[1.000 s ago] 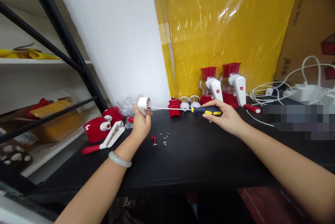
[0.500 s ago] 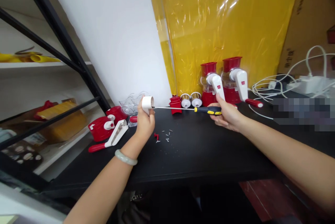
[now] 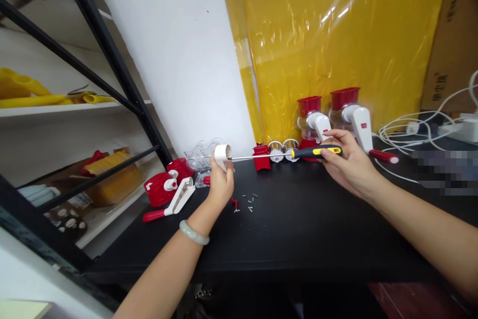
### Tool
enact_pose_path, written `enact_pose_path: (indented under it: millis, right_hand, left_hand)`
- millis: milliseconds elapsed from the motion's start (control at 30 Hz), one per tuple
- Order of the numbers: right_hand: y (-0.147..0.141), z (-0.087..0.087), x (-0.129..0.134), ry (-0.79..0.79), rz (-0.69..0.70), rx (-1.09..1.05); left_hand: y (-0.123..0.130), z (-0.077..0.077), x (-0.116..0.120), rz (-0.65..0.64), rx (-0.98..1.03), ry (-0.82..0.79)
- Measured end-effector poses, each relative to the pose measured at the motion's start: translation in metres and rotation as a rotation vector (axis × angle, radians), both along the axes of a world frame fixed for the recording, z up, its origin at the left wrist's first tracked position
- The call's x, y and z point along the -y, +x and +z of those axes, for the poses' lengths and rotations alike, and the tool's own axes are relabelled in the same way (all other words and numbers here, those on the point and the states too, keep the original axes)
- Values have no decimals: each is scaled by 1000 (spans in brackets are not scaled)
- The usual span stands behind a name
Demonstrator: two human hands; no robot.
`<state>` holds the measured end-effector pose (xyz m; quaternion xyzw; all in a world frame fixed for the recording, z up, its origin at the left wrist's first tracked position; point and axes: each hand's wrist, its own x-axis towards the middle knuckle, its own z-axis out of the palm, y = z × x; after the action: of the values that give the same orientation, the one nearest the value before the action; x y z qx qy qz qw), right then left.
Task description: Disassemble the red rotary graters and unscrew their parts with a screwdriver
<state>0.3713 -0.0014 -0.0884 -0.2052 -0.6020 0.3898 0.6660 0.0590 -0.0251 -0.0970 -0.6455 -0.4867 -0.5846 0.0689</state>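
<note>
My left hand (image 3: 221,184) is closed around a white plastic ring-shaped part (image 3: 221,152), lifted above the black tabletop (image 3: 298,229). In my right hand (image 3: 345,162) lies the black and yellow handle of a long screwdriver (image 3: 311,153), the thumb against its side and some fingers loosened. The screwdriver's shaft runs level to the left, and its tip meets the white part; whether it sits in a screw I cannot tell. Several small screws (image 3: 250,204) and a small red piece (image 3: 234,203) are on the tabletop just right of my left wrist.
Two red and white hand-crank graters (image 3: 345,120) stand at the back right, beside metal drums (image 3: 276,151) and a red plastic part (image 3: 262,158). Red bases (image 3: 160,188), a white crank (image 3: 181,197) and clear parts (image 3: 203,152) are at left. White cables (image 3: 403,132) lie far right.
The view has shifted left, so everything appears further right. The fingers of my right hand have loosened and shifted back along the screwdriver's handle. My left hand keeps the white part.
</note>
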Motion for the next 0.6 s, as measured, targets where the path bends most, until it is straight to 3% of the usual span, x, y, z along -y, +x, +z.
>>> enact_pose_path:
  millis: [100, 200, 267, 433, 500, 600]
  right_hand:
    - [-3, 5, 4, -262, 197, 15]
    - [-2, 5, 6, -425, 132, 180]
    - [1, 4, 6, -319, -8, 264]
    - [7, 2, 6, 193, -244, 376]
    - [7, 1, 7, 265, -241, 357]
    - [3, 1, 5, 175, -139, 196]
  left_hand:
    - [3, -2, 0, 15, 42, 11]
    - [3, -3, 0, 40, 43, 18]
    - [1, -2, -1, 34, 20, 9]
    - [-3, -1, -3, 15, 52, -7]
    - [-5, -1, -4, 4, 67, -4]
    - [-5, -4, -6, -43, 48, -26]
